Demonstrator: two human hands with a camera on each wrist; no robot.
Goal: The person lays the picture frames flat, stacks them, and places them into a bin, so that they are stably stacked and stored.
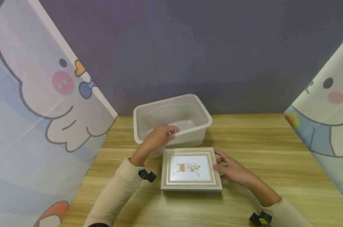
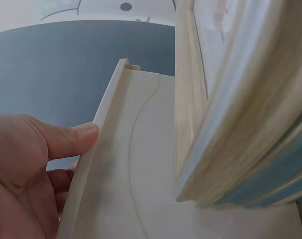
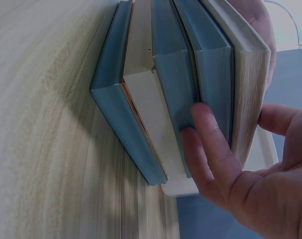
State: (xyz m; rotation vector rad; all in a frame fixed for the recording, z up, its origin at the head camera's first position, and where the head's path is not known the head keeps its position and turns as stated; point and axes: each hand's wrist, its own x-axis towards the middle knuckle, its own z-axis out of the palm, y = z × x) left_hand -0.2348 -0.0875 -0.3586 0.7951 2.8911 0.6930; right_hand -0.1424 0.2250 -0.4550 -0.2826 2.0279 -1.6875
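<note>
A stack of picture frames sits on the wooden table. Its top picture frame is cream and holds a print of a potted plant. Below that, the right wrist view shows blue frames and a pale layer. My right hand holds the stack's right side, thumb at the top frame's edge, fingertips against the blue sides. Behind the stack stands a white plastic bin. My left hand grips its near rim, the thumb on one side of the wall and the fingers, partly hidden, on the other.
The wooden table runs back to a dark grey wall. Cartoon-printed sheets flank the table on both sides. Inside the bin, a bare floor shows past my left hand.
</note>
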